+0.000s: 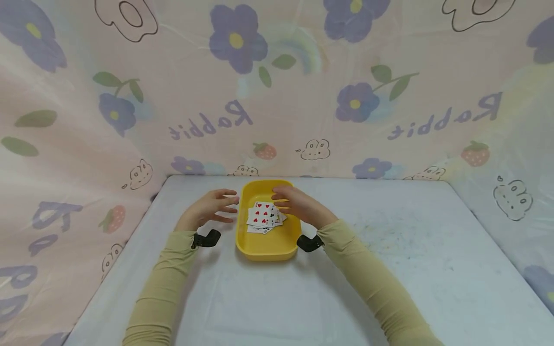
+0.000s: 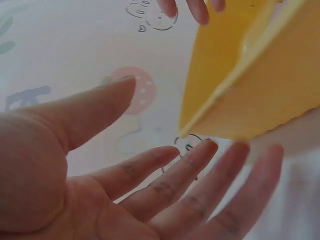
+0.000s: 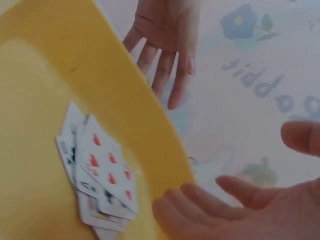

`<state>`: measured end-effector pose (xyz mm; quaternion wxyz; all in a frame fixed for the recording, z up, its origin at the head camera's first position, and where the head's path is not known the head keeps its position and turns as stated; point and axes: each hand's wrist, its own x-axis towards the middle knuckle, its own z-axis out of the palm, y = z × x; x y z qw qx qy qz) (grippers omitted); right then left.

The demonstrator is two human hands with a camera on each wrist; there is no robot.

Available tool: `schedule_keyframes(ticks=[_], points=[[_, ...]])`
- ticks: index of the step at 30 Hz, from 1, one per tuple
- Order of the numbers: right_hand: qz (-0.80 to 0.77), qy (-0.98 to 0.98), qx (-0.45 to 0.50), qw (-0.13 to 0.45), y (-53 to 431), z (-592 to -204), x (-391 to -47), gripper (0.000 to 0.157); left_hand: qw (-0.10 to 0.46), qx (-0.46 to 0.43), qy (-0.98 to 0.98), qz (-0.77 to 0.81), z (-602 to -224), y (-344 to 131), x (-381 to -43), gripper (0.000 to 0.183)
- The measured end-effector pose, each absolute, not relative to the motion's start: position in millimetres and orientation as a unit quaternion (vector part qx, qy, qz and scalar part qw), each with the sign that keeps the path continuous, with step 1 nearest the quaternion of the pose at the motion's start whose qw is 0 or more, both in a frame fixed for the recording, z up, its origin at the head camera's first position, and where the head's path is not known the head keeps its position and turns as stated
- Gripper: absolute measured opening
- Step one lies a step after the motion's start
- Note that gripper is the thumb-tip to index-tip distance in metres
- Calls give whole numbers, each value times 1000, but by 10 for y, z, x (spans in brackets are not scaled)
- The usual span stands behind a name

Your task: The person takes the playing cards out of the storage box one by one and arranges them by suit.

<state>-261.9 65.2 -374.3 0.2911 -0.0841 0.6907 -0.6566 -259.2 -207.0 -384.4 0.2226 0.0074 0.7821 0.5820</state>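
A pale cloth (image 1: 294, 91) printed with purple flowers, strawberries, rabbit faces and backwards lettering rises behind the table, from ten o'clock round to two. The white table (image 1: 411, 288) spreads out below it, with some faint dark marks toward four o'clock. Two light green sleeves reach in over the table, the left sleeve (image 1: 160, 293) from seven o'clock and the right sleeve (image 1: 372, 283) from five.

Between the two arms sits a yellow tray (image 1: 268, 247), near the table's far edge and a little toward eleven o'clock, its long sides running from twelve to six. The left hand (image 1: 210, 207) is at the tray's nine o'clock side, its fingers apart and loosely bent, the tips just beside the wall; whether they touch it I cannot tell. The right hand (image 1: 300, 203) comes in at two o'clock, its fingers also loose and reaching over the rim; contact there is unclear too. A black strap-on piece sits at each wrist, one (image 1: 207, 239) at eight o'clock of the tray, the other (image 1: 308, 243) at four.

Smallest are the playing cards (image 1: 262, 216), lying in a loose overlapping pile around the middle of the tray floor, the six of hearts face up on top
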Motion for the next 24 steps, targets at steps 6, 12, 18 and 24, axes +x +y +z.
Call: schedule_keyframes(ticks=[6, 12, 18, 24], points=[[-659, 695, -31, 286, 528, -3923, -2662, 60, 226, -6, 787, 574, -3982, -2032, -2591, 52], [-656, 691, -2, 303, 503, -3969, -2675, 63, 228, -1, 805, 547, -4034, -1989, -2568, 48], [-698, 650, 42, 297, 468, -3986, -2735, 64, 223, -13, 803, 552, -4028, -1961, -2559, 44], [-703, 637, 110, 294, 387, -3997, -2795, 67, 225, -18, 802, 553, -4059, -1962, -2559, 40]])
